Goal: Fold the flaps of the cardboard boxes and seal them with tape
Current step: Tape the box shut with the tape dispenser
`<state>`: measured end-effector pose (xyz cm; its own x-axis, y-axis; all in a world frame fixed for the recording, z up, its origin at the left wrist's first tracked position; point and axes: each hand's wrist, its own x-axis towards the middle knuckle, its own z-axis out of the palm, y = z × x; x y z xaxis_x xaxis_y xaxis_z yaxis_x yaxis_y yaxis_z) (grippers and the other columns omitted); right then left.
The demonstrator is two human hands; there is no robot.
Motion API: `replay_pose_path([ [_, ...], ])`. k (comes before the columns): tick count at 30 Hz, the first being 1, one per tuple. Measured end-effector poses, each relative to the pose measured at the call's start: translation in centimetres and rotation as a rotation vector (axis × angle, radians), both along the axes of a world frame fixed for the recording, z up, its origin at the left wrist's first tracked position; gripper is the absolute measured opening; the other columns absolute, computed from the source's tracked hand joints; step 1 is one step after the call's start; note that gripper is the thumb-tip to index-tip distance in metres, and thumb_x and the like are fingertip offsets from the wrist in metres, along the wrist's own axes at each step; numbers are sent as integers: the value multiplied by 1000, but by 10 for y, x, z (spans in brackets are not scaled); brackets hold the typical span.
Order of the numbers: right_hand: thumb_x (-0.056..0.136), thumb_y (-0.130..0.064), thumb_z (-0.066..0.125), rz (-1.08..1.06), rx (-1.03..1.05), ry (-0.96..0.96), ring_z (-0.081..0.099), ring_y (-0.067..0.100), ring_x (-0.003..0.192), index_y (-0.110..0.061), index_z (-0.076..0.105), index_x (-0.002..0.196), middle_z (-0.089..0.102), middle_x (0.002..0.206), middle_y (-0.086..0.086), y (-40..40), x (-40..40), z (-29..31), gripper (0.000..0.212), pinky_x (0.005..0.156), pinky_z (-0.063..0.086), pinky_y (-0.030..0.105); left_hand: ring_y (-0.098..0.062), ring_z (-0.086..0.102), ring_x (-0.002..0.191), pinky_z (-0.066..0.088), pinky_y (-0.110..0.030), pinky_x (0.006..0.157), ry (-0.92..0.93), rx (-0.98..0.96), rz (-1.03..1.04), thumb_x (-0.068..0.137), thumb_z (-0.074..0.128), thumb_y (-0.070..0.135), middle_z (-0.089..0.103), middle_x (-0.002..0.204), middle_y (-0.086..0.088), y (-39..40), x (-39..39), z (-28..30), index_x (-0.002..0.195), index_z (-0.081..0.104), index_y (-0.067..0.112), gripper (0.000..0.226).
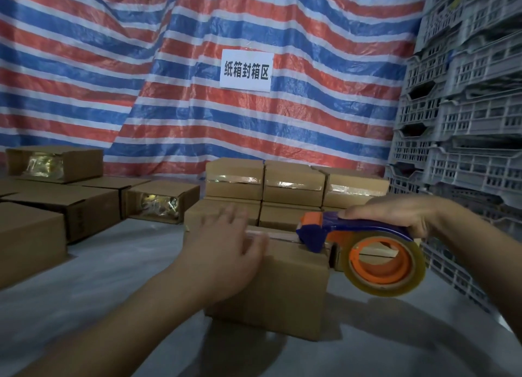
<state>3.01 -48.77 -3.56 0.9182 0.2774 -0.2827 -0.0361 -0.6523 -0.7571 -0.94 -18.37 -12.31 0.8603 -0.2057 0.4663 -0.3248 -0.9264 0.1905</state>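
Observation:
A brown cardboard box (285,289) stands on the grey surface in front of me with its top flaps folded down. My left hand (226,243) lies flat on its top left part, fingers spread and slightly blurred. My right hand (395,214) grips the blue handle of a tape dispenser (353,232) with an orange roll core and a clear tape roll (387,266). The dispenser's orange-tipped nose rests on the box's top seam, and a strip of tape (279,236) runs from it toward my left hand.
Sealed boxes (293,184) are stacked in two layers just behind. Open boxes (161,198) with shiny contents lie at the left with more cartons (28,241). Grey plastic crates (463,108) tower at the right. A striped tarp (197,65) with a paper sign (246,70) hangs behind.

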Motion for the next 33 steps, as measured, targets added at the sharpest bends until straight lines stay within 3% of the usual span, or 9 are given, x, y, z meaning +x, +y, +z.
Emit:
replay_pose_path([
  [2, 70, -62, 71, -17, -99, 38, 68, 18, 66, -5, 70, 107, 72, 80, 7, 2, -4, 6, 68, 62, 56, 27, -15, 8, 149, -5, -36, 112, -56, 145, -132, 83, 16, 80, 9, 164, 4, -26, 2, 5, 155, 5, 29, 88],
  [6, 67, -62, 71, 1, -63, 5, 68, 17, 66, -5, 67, 111, 73, 81, 7, 3, -3, 5, 71, 63, 57, 27, -13, 21, 146, 14, -32, 113, 26, 220, -240, 84, 29, 81, 20, 162, 4, -51, 10, -2, 154, 14, 30, 87],
  [11, 60, -62, 87, -8, -48, 20, 66, 21, 66, -4, 66, 115, 70, 83, 10, -31, -5, 18, 82, 60, 56, 31, -11, 17, 147, 10, -29, 111, -5, 219, -245, 85, 26, 79, 14, 163, 6, -46, 12, -10, 154, -2, 37, 85],
  [18, 68, -66, 80, 31, -130, 163, 60, 15, 58, -16, 76, 90, 66, 74, 4, -79, -22, -10, 55, 53, 50, 24, -18, 23, 146, 21, -38, 114, 37, 259, -298, 88, 29, 76, 19, 162, 1, -49, 6, -3, 146, -2, 53, 69],
  [22, 76, -66, 68, -22, -214, 111, 62, 12, 58, -9, 66, 106, 69, 75, 0, -59, -18, -27, 64, 52, 48, 22, -8, 53, 102, 41, -19, 75, -33, 378, -315, 85, 37, 78, 53, 131, 8, -54, 6, 13, 137, 31, 45, 62],
  [25, 78, -64, 63, -32, -253, 105, 64, 10, 61, -10, 66, 106, 70, 77, 0, -52, -16, -27, 61, 55, 49, 21, 1, 45, 93, 38, -27, 98, -100, 435, -362, 83, 46, 76, 51, 123, 11, -65, 5, 17, 127, 38, 37, 59],
  [28, 74, -66, 65, -44, -262, 71, 67, 9, 62, -11, 68, 102, 72, 76, -1, -50, -13, -30, 61, 55, 50, 20, 10, 42, 85, 28, -8, 79, 12, 294, -456, 83, 51, 73, 45, 133, 14, -70, 6, 13, 134, 31, 39, 65],
  [31, 76, -66, 64, -38, -251, 68, 66, 9, 61, -12, 69, 99, 72, 76, -1, -50, -12, -32, 59, 55, 50, 20, -6, 35, 135, 29, -29, 107, 74, 334, -473, 89, 44, 69, 17, 159, 16, -69, 12, 10, 148, 12, 48, 70],
  [33, 78, -66, 63, -34, -256, 62, 65, 9, 60, -12, 69, 98, 71, 75, -2, -54, -14, -30, 58, 54, 49, 20, -13, 18, 146, 16, -40, 116, 89, 376, -464, 92, 39, 68, 8, 162, 14, -68, 13, 9, 147, 14, 49, 64],
])
